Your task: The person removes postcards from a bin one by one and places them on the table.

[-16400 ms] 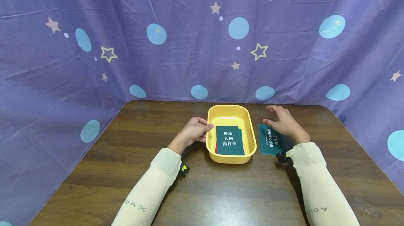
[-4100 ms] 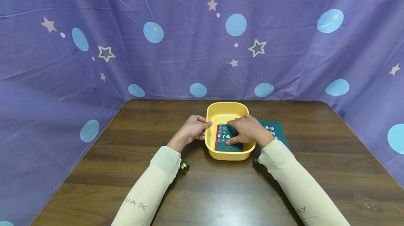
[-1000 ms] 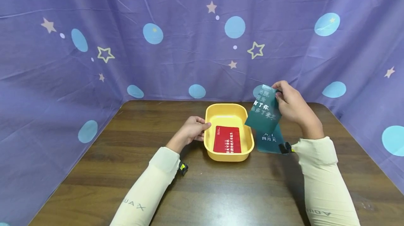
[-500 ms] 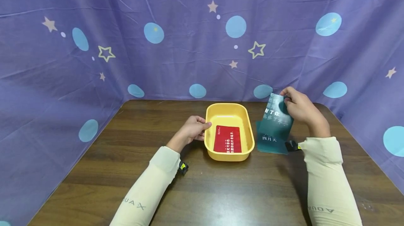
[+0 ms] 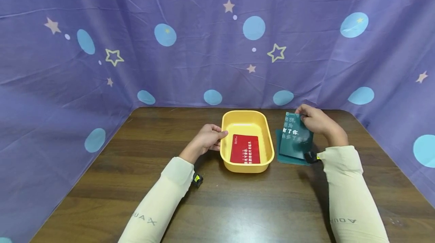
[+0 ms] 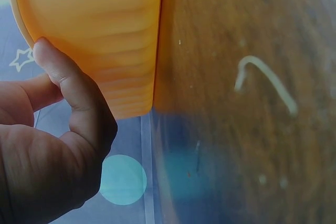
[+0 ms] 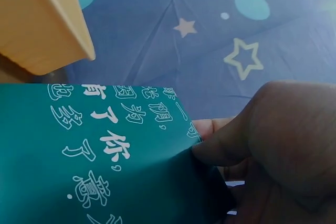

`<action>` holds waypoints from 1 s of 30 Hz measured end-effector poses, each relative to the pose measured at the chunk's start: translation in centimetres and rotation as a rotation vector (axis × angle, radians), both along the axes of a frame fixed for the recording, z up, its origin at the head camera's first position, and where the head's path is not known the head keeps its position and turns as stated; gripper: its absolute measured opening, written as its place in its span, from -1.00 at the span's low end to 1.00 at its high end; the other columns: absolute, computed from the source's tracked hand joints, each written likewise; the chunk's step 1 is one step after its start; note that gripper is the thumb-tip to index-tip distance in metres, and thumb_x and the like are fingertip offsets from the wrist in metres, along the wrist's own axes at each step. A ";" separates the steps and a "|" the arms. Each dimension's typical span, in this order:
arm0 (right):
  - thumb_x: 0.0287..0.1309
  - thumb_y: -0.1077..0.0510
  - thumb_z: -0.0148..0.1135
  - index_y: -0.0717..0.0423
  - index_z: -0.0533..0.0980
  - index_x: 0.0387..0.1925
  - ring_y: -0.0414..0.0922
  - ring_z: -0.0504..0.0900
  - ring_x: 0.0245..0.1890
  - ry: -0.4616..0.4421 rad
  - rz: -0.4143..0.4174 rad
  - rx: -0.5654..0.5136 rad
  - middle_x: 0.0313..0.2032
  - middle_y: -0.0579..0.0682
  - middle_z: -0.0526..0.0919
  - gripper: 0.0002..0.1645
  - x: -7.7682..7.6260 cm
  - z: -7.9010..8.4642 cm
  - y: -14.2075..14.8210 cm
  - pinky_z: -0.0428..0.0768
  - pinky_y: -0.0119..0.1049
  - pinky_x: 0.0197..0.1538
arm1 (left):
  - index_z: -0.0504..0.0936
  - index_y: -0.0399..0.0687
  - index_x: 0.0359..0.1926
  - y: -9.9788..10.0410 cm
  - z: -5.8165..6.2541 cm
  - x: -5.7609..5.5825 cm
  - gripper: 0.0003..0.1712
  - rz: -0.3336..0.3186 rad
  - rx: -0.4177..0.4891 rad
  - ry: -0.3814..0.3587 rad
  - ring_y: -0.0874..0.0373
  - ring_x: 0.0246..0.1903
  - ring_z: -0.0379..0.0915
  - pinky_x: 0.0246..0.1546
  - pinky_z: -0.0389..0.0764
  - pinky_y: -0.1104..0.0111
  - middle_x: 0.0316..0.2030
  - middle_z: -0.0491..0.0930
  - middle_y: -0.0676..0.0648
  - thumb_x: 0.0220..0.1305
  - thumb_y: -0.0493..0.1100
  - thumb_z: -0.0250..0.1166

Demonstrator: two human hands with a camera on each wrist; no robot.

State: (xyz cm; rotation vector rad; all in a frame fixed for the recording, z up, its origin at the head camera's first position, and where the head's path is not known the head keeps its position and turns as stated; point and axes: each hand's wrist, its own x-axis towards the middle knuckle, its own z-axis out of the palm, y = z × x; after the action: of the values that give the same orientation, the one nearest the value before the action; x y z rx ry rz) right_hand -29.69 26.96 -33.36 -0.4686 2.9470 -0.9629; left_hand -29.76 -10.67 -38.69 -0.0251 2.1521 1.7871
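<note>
In the head view my left hand (image 5: 207, 138) pinches the left rim of a yellow plastic basin (image 5: 246, 168), thumb on top and fingers along the outer wall. Inside the basin lies a red card (image 5: 245, 149) with white characters. To its right, my right hand (image 5: 318, 123) pinches the far edge of a green card (image 5: 295, 142) printed with white characters. That card tilts low over a stack of green cards (image 5: 284, 159), covering most of it. The right wrist view shows the thumb pressing on the corner of the held card (image 7: 47, 140).
Everything stands on a dark brown wooden table (image 5: 146, 152). A purple curtain (image 5: 190, 73) with stars and blue ovals hangs behind its far edge and along the left. Black wrist cameras (image 5: 197, 180) sit below each cuff.
Green cards that lay in the basin have left it, exposing the red one; the right stack changed its top card. Lately my right hand lowered its card onto that stack. The left hand stayed.
</note>
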 end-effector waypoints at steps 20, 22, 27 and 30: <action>-0.12 0.28 0.50 0.30 0.39 0.07 0.30 0.35 0.12 -0.035 0.088 0.127 0.07 0.36 0.49 -0.31 -1.6 -3.2 -0.4 0.32 0.28 0.15 | 0.34 -0.29 -0.02 0.1 -0.2 0.0 -0.63 0.006 0.006 0.008 0.18 -0.65 0.45 -0.61 0.68 0.35 -0.36 0.54 -0.21 0.34 -0.18 0.28; -0.13 0.28 0.51 0.30 0.40 0.09 0.32 0.34 0.10 -0.027 0.080 0.150 0.04 0.35 0.49 -0.30 -1.8 -3.4 -0.5 0.31 0.30 0.12 | 0.34 -0.29 -0.02 0.1 -0.2 0.0 -0.63 0.006 0.006 0.009 0.19 -0.66 0.45 -0.62 0.68 0.36 -0.38 0.54 -0.20 0.34 -0.18 0.28; -0.09 0.33 0.48 0.35 0.40 0.15 0.34 0.36 0.10 -0.052 0.061 0.188 0.07 0.41 0.46 -0.28 -2.0 -4.1 -0.9 0.38 0.28 0.11 | 0.33 -0.28 -0.02 0.1 -0.2 0.0 -0.63 0.006 0.008 0.005 0.21 -0.69 0.43 -0.64 0.66 0.38 -0.40 0.52 -0.18 0.34 -0.18 0.28; -0.09 0.35 0.46 0.37 0.40 0.18 0.31 0.41 0.09 -0.053 0.071 0.213 0.07 0.42 0.48 -0.26 -2.2 -4.4 -1.3 0.44 0.23 0.10 | 0.32 -0.28 -0.02 0.1 -0.2 0.0 -0.63 0.005 0.010 0.008 0.21 -0.69 0.42 -0.64 0.67 0.38 -0.40 0.53 -0.18 0.34 -0.18 0.28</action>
State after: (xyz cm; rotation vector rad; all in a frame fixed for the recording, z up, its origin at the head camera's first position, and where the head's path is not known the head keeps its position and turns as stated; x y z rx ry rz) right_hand -31.86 25.67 -37.81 -0.5255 2.9180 -0.6342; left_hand -29.76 -10.56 -38.87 -0.0210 2.1501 1.8042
